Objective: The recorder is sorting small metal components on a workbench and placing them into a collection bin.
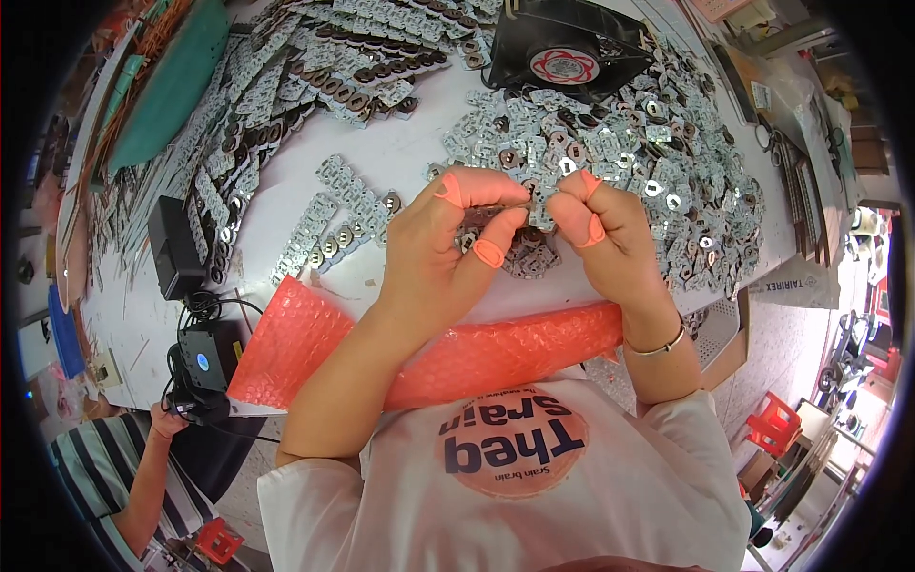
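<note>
Orange finger cots cover the thumb and forefinger of both my hands. My left hand (438,234) is closed in a pinch on a short strip of small circuit boards (540,212), mostly hidden by the fingers. At the other end of that strip, my right hand (610,224) has thumb and forefinger pressed together on it. Just beyond my hands lies a large heap of small loose boards (610,143) with round dark and silvery parts. Left of my left hand, several board strips (353,200) lie flat on the white table (286,162).
Red bubble wrap (505,357) lies along the near table edge under my forearms. A black fan (572,52) stands at the back. Stacked strips (372,48) fill the far left. Black power adapters (210,357) with cables sit at left, near another person's hand (169,420).
</note>
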Tool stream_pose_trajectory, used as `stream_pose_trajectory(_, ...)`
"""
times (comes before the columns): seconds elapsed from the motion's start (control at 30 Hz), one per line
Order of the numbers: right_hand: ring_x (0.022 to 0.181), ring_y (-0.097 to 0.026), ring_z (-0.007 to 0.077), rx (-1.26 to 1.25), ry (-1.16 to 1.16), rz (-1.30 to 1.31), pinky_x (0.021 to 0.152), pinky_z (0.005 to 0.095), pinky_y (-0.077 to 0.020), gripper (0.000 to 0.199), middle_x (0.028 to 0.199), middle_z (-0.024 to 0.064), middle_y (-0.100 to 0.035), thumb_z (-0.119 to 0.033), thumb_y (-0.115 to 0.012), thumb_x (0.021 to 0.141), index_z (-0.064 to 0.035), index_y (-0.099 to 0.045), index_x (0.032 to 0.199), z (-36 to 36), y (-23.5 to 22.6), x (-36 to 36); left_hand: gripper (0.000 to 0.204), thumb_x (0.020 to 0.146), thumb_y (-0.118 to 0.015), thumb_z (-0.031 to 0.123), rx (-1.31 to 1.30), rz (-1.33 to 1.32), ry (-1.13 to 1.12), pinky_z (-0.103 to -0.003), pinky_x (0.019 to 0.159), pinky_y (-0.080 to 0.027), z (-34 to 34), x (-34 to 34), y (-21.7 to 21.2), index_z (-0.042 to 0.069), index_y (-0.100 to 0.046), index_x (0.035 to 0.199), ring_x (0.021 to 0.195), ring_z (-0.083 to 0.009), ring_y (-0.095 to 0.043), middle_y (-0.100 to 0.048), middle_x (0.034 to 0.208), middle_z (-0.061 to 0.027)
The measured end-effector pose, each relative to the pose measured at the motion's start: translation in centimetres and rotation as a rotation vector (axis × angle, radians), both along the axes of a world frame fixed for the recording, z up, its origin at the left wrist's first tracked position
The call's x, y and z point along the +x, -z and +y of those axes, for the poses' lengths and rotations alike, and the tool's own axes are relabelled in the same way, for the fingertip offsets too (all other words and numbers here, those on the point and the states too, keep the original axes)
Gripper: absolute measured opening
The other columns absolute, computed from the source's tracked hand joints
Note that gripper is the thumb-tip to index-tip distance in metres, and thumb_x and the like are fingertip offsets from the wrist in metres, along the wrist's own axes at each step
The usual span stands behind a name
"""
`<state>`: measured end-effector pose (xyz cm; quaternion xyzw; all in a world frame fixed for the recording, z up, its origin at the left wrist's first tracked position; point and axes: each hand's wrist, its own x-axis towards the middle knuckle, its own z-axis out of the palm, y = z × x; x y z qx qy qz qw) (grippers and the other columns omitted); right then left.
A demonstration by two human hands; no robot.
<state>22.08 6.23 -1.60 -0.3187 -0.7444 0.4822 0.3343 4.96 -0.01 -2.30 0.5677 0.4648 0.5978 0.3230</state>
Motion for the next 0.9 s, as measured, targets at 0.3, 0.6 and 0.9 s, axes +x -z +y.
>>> stream_pose_trajectory(0.3,0.05,-0.028,0.0006,-0.217,0.084,0.11,0.044,0.0187,-0.0223,0.022,0.061,-0.0084,-0.036,-0.024,-0.053,0.094,-0.0069,-0.053,0.079,-0.6,-0.4,-0.6,0.017,0.079,-0.064,-0.001,0.001,-0.004,-0.013,-0.026,0.068,-0.051,0.0,0.1,0.1,0.002,-0.059,0.095,0.079,-0.0165,-0.063,-0.063,0.092,-0.0085)
stream_pose_trajectory(0.6,0.057,-0.034,0.004,0.107,0.07,-0.083,0.049,0.0202,-0.0292,0.022,0.064,-0.0063,-0.045,-0.016,-0.058,0.09,-0.0016,-0.056,0.074,0.2,0.0,-0.3,0.016,0.08,-0.062,-0.002,0.104,0.165,-0.056,-0.026,0.069,-0.051,0.6,0.0,0.0,0.002,-0.06,0.095,0.079,-0.0177,-0.063,-0.063,0.09,-0.0096)
stream_pose_trajectory(0.9,0.059,-0.043,0.0072,0.141,0.143,-0.017,0.052,0.0218,-0.0356,0.017,0.064,0.0003,-0.051,-0.012,-0.061,0.087,0.0018,-0.058,0.077,0.3,-0.5,0.1,0.021,0.088,-0.054,0.002,-0.265,-0.251,0.123,-0.026,0.073,-0.051,0.0,-0.6,-0.9,0.002,-0.054,0.109,0.081,-0.0157,-0.063,-0.058,0.104,-0.0084)
